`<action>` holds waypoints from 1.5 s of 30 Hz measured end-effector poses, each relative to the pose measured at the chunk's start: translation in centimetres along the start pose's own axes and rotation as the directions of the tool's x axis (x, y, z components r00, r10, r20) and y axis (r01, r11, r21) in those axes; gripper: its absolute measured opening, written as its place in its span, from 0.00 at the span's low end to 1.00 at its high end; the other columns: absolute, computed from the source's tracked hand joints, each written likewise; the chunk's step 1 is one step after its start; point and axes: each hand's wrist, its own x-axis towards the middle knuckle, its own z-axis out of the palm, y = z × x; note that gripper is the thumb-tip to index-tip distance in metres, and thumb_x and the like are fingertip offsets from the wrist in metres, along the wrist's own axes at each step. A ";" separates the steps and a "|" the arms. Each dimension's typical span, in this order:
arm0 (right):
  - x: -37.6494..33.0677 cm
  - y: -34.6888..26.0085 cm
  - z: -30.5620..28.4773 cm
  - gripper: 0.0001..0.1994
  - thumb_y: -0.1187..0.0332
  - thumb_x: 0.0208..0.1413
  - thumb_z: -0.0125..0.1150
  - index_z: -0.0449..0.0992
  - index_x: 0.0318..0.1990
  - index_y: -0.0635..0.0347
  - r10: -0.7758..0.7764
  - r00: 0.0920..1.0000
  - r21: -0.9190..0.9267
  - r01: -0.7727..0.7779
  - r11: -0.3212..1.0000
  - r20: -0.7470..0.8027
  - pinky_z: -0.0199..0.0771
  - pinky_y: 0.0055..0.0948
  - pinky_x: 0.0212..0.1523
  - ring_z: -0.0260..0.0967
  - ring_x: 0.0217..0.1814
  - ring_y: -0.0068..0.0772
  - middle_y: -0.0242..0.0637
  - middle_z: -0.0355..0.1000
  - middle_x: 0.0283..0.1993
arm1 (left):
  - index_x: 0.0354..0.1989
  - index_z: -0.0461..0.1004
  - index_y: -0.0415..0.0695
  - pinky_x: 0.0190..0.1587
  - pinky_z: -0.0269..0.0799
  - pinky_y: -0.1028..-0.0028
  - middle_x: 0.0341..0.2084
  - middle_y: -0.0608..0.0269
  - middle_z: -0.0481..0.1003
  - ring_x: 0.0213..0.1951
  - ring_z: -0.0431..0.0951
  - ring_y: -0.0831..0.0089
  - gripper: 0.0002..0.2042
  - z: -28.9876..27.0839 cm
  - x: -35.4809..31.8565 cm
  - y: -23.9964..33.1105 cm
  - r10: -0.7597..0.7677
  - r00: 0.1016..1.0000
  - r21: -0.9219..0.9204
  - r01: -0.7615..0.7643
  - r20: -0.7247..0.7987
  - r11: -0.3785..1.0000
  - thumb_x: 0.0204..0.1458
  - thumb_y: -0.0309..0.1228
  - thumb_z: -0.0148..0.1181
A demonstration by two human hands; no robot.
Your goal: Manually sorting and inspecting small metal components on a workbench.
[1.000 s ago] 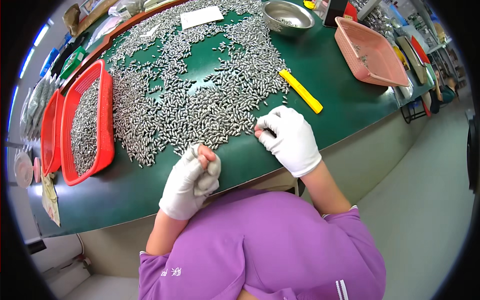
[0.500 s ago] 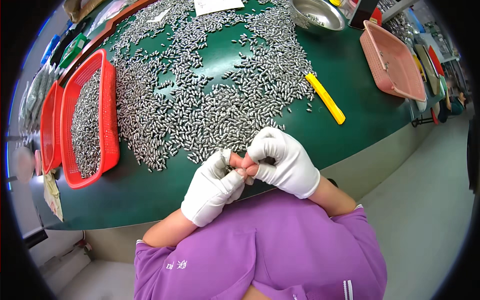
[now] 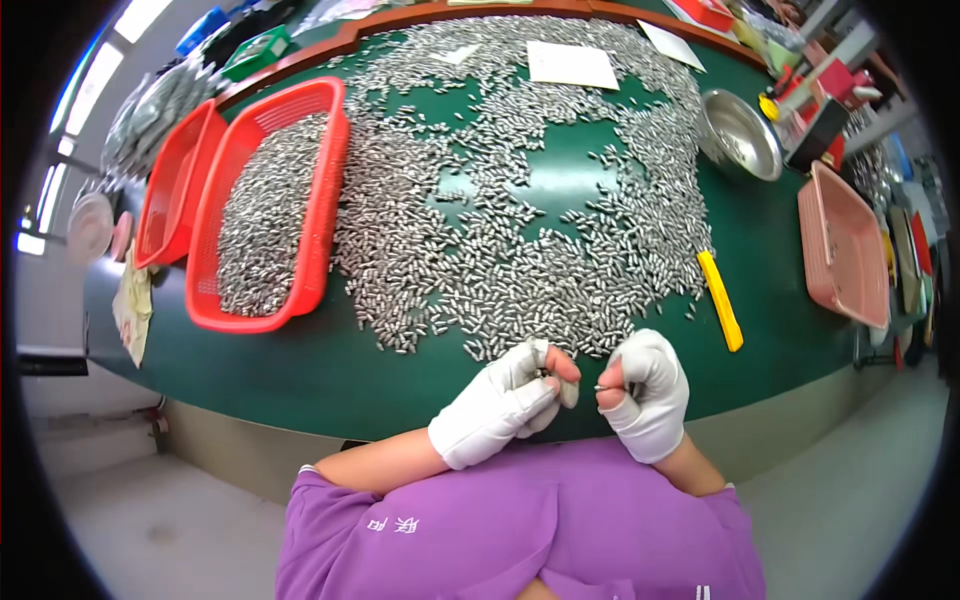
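Many small, silvery, bullet-shaped metal pieces [image 3: 545,295] lie spread over the green tabletop [image 3: 300,385]. Both my hands, in white gloves with bare thumb and fingertips, are at the near edge of the spread, a small gap between them. My left hand [image 3: 500,402] is curled closed, with a bit of metal showing behind the thumb; how many pieces it holds is hidden. Thumb and forefinger of my right hand [image 3: 648,395] pinch a small metal piece [image 3: 600,388], its tip pointing toward the left hand.
A red plastic basket [image 3: 338,190] full of metal pieces stands at left beside another red basket [image 3: 160,205]. On the right are a yellow-handled cutter [image 3: 721,302], a steel bowl [image 3: 740,135] and a pink basket [image 3: 840,240]. White papers [image 3: 572,65] lie at the far side.
My hands have parted; before, their fingertips met. The right one has drawn away to the right with a small metal piece. The whole view has shifted, so the table appears further right.
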 end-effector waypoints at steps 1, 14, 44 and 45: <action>-0.1 -0.1 0.0 0.10 0.71 0.44 0.71 0.72 0.29 0.55 -0.019 1.000 -0.009 0.019 1.000 -0.003 0.65 0.26 0.30 0.64 0.28 0.28 0.31 0.67 0.28 | 0.46 0.64 0.45 0.22 0.52 0.85 0.33 0.68 0.69 0.21 0.58 0.85 0.09 0.0 0.0 -0.2 0.053 0.999 -0.041 -0.052 0.012 0.998 0.60 0.32 0.47; -0.8 0.8 0.5 0.08 0.72 0.49 0.68 0.72 0.31 0.58 0.015 0.996 0.094 -0.007 0.996 -0.091 0.64 0.20 0.32 0.63 0.30 0.21 0.30 0.67 0.31 | 0.34 0.68 0.44 0.27 0.62 0.81 0.22 0.68 0.67 0.24 0.65 0.82 0.06 -3.1 -2.8 8.2 0.865 0.210 0.733 -0.462 -0.456 0.499 0.59 0.22 0.42; -0.5 0.2 -2.4 0.13 0.74 0.37 0.72 0.78 0.33 0.54 -0.310 0.950 -0.156 0.309 0.938 0.017 0.69 0.33 0.32 0.70 0.30 0.35 0.33 0.72 0.29 | 0.27 0.69 0.45 0.46 0.68 0.63 0.35 0.63 0.73 0.46 0.72 0.58 0.13 1.7 0.6 -1.8 0.675 0.676 0.905 -0.424 0.296 0.027 0.33 0.16 0.65; -0.3 0.0 -3.8 0.13 0.76 0.37 0.71 0.79 0.34 0.54 -0.320 0.946 -0.335 0.288 0.897 -0.044 0.71 0.34 0.35 0.70 0.33 0.37 0.35 0.72 0.31 | 0.26 0.69 0.45 0.46 0.68 0.62 0.36 0.62 0.73 0.46 0.72 0.57 0.14 1.7 0.7 -1.7 0.687 0.643 0.921 -0.376 0.338 -0.102 0.32 0.16 0.65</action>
